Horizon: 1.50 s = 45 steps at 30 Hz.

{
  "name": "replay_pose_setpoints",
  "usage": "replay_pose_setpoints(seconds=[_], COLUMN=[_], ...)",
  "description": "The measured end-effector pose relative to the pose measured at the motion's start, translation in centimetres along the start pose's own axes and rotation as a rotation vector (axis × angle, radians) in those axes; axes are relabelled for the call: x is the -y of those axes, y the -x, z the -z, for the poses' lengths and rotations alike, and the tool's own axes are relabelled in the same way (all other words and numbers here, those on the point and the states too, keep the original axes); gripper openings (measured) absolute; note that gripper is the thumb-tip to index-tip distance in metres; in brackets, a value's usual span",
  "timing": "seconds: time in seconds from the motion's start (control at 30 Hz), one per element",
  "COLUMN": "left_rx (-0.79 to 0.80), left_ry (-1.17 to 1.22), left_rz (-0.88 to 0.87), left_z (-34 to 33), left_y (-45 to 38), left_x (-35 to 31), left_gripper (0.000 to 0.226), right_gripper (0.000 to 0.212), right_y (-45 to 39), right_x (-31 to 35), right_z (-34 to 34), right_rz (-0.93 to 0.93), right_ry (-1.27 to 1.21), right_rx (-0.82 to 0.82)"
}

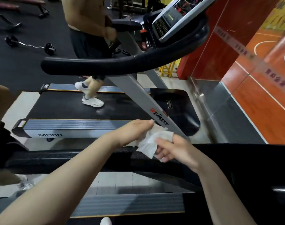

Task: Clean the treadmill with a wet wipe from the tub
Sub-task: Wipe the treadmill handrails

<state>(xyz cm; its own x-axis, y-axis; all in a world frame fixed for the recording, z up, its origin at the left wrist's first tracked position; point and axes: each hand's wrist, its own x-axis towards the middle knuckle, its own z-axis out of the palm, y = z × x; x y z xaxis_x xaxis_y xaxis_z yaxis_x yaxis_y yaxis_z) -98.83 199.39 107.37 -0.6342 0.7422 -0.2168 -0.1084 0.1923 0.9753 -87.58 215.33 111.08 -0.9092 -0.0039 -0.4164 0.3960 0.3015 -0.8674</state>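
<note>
Both hands share the wet wipe (152, 141): left hand (135, 129) grips its ten-o'clock end, right hand (174, 149) pinches the four-o'clock end, directly above the black treadmill handrail (73, 159).

Both hands, left (135, 130) and right (175, 150), hold a crumpled wet wipe (152, 141) above the treadmill handrail (73, 159).

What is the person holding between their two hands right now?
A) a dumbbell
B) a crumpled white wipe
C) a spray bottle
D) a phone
B: the left hand and right hand both grip a crumpled white wipe, held above the black handrail of the near treadmill.
</note>
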Motion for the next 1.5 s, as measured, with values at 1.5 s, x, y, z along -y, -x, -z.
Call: replay_pose_setpoints(seconds=[1.5], left_rx=[-0.048], left_ry=[-0.291], left_rz=[0.076], left_z=[-0.8], left_y=[-8.0], left_x=[1.7], left_gripper=[0.013], right_gripper=[0.023], right_y=[-3.4], right_x=[-3.8], right_z=[11.2], right_rz=[-0.172], right_ry=[0.910], right_rx=[-0.499])
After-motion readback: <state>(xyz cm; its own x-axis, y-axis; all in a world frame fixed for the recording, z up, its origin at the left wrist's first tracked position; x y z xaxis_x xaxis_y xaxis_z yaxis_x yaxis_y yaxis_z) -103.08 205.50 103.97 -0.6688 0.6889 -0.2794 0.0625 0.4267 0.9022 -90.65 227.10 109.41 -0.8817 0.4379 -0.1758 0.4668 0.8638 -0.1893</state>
